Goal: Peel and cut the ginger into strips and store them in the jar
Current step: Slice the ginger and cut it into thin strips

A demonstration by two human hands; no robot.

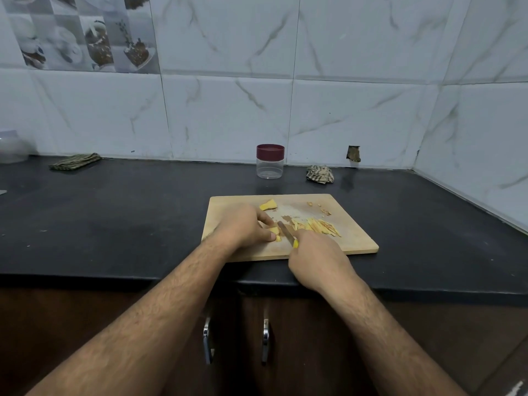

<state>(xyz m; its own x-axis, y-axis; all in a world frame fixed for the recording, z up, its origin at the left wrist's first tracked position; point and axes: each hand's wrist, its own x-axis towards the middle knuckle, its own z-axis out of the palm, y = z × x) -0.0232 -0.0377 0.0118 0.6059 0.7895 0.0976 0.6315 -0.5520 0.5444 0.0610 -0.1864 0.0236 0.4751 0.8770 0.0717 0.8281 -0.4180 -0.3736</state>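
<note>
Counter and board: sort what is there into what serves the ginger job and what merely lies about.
For the job: left hand holding a ginger piece; right hand gripping the knife; cut strips; spare ginger chunk; cutting board; lidded jar.

Lying about: folded cloth; crumpled cloth; peel scraps.

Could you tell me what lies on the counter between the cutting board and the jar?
Nothing: in the head view, only bare black counter separates the cutting board from the jar.
</note>
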